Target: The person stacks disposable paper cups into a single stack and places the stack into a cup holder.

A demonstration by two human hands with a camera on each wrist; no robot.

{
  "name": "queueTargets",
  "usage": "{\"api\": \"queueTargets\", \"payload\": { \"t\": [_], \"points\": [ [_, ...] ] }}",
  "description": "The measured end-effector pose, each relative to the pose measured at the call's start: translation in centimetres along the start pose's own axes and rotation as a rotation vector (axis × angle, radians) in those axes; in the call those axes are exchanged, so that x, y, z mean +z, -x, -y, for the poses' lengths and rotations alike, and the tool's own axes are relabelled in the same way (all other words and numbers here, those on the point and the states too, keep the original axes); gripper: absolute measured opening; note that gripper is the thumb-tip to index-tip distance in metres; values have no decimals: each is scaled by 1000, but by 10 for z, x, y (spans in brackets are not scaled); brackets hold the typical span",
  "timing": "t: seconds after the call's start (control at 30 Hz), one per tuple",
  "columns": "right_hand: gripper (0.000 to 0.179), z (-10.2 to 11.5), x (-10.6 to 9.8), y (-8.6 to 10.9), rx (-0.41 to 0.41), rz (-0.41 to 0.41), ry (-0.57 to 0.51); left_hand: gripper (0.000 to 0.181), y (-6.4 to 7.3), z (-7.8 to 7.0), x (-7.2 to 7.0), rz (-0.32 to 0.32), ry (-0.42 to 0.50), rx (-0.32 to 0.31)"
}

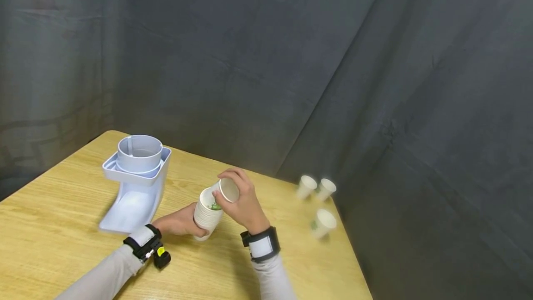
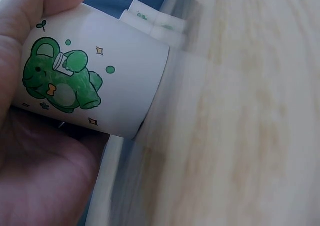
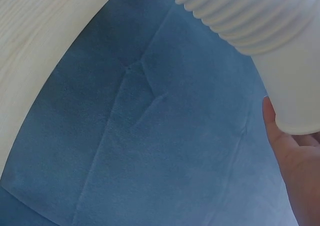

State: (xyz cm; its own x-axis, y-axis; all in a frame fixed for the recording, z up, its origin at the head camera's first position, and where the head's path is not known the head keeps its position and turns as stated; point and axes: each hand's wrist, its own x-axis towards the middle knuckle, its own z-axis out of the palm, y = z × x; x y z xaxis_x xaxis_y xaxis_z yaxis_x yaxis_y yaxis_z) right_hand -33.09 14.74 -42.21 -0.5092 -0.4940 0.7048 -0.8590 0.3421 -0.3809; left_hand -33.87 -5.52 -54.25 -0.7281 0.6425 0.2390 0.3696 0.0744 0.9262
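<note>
In the head view my left hand (image 1: pixel 180 221) grips a stack of white paper cups (image 1: pixel 206 218) from the side, above the table. A green cartoon bear decorates the stack's lowest cup (image 2: pixel 125 76) in the left wrist view. My right hand (image 1: pixel 246 202) holds a single paper cup (image 1: pixel 230 190) by its side, tilted with its mouth toward the camera, right at the top of the stack. Whether the two touch is not clear. In the right wrist view the stack's ridged rims (image 3: pixel 250 21) show, with my left hand (image 3: pixel 295 161) at its base; the right hand is out of that view.
A pale plastic stand (image 1: pixel 131 207) with a round tube (image 1: pixel 140 152) on top and a curved chute stands on the wooden table (image 1: pixel 50 226) at the left. Three paper cups, one of them nearest (image 1: pixel 324 223), stand by the right edge. A dark curtain (image 1: pixel 233 59) hangs behind.
</note>
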Motion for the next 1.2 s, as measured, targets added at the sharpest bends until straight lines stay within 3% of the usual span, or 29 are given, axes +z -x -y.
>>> {"api": "queueTargets", "payload": {
  "t": [0.5,0.83,1.1,1.2],
  "points": [
    [30,5,6,2,32,103,3,64,1,3,-2,7,-17,11],
    [34,8,18,9,209,340,86,63,2,0,3,14,1,6],
    [43,5,13,7,254,344,79,64,1,-1,2,-1,3,-6],
    [49,-2,3,7,278,295,89,66,2,-1,2,-3,11,2]
  ]
}}
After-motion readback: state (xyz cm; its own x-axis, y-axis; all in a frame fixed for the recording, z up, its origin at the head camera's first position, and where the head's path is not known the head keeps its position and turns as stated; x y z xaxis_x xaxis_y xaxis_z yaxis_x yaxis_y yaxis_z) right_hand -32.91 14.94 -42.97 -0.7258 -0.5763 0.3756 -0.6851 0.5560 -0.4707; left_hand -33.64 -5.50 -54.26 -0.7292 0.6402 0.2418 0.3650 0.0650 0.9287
